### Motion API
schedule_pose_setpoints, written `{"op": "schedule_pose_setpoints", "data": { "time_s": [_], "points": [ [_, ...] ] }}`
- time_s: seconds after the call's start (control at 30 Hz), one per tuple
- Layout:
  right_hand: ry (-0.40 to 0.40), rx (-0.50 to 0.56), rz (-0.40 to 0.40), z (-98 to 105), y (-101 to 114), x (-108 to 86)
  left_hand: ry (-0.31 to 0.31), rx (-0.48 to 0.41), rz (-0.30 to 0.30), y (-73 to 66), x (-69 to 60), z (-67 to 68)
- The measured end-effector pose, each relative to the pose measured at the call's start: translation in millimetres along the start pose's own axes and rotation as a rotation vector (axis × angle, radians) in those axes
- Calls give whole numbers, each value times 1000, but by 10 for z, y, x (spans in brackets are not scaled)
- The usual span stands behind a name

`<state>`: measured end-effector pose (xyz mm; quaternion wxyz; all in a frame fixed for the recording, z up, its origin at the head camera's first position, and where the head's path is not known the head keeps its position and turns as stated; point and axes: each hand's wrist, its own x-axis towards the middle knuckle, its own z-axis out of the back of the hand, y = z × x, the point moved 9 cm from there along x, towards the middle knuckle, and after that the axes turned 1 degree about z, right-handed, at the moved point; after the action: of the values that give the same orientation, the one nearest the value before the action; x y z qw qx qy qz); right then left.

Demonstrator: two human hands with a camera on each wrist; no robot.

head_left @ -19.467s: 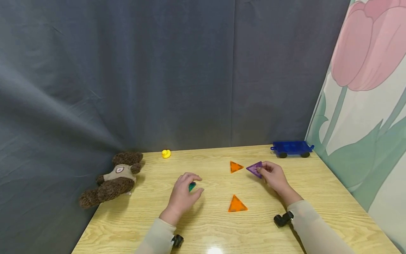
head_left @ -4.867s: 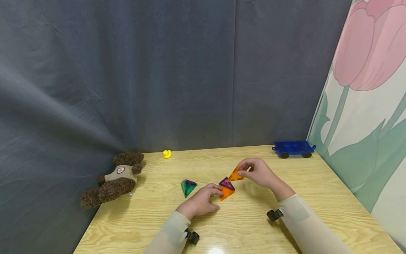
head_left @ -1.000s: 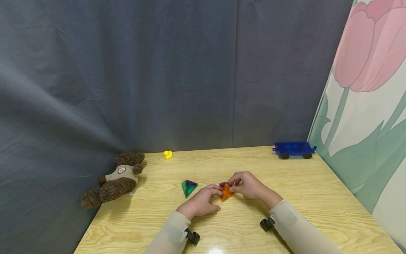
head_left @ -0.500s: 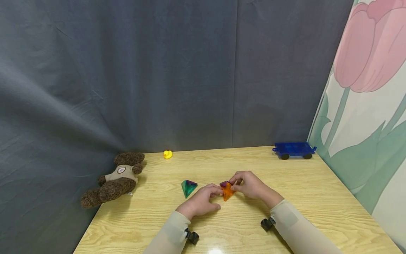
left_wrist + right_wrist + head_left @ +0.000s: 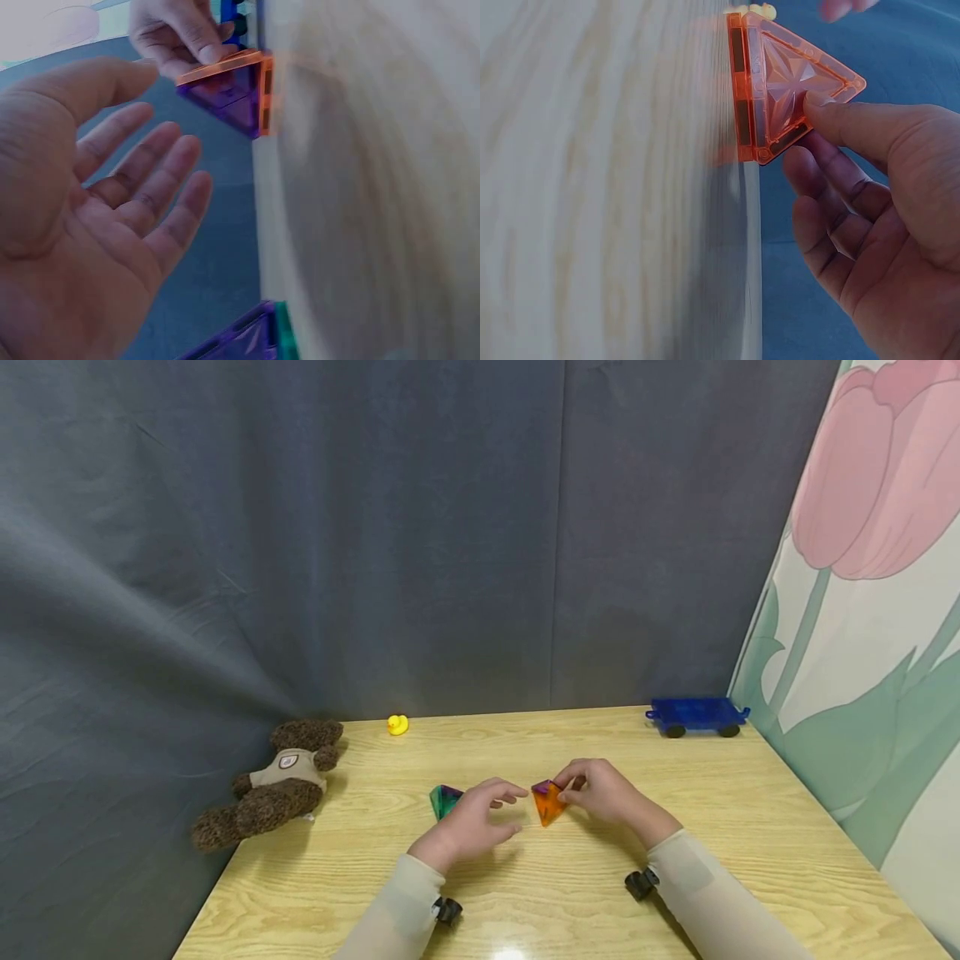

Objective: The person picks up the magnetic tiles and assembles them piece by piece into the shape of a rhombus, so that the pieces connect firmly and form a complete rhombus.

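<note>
My right hand (image 5: 603,789) pinches a small pyramid of magnetic tiles (image 5: 550,807), orange with a purple side, between thumb and fingers. One orange triangle tile (image 5: 791,79) leans up from another orange tile lying on the tabletop in the right wrist view. The left wrist view shows the purple tile (image 5: 229,101) joined between the orange edges. Left of the pyramid, my left hand (image 5: 476,822) hovers apart from it, fingers loosely spread and holding nothing. Behind that hand, partly hidden, stands a green and purple tile pyramid (image 5: 442,802).
A brown teddy bear (image 5: 281,785) lies at the table's left edge. Near the back edge sit a yellow rubber duck (image 5: 397,725) and, on the right, a blue toy wagon base (image 5: 695,714). A dark curtain (image 5: 450,543) hangs behind the wooden table (image 5: 570,910).
Earlier the orange and purple tiles lay separate; the right hand has since brought the second orange tile onto the others. Just now the left hand let go and drew back, and the pyramid shifted slightly right.
</note>
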<state>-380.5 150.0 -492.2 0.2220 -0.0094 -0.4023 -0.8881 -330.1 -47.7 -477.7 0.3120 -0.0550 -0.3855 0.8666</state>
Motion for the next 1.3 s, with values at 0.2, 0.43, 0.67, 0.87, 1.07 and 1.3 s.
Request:
{"op": "schedule_pose_setpoints", "data": {
  "time_s": [0.2,0.43,0.67,0.87,1.07,1.3],
  "points": [
    [-12,-22,-52,56,-34,-7,-82,-14,-29,-66,-30,225],
    [-29,-22,-95,113,-123,-20,-174,-1,-9,22,-83,531],
    [-44,-37,-83,183,-135,-18,-232,-20,29,267,-169,823],
    [-54,-60,-73,227,-169,-23,-232,-62,84,549,-255,951],
    [-69,-58,-85,250,-220,-26,-171,-146,165,827,-340,948],
    [-85,-43,-93,289,-265,-34,-105,-211,193,987,-408,920]
  ]
}}
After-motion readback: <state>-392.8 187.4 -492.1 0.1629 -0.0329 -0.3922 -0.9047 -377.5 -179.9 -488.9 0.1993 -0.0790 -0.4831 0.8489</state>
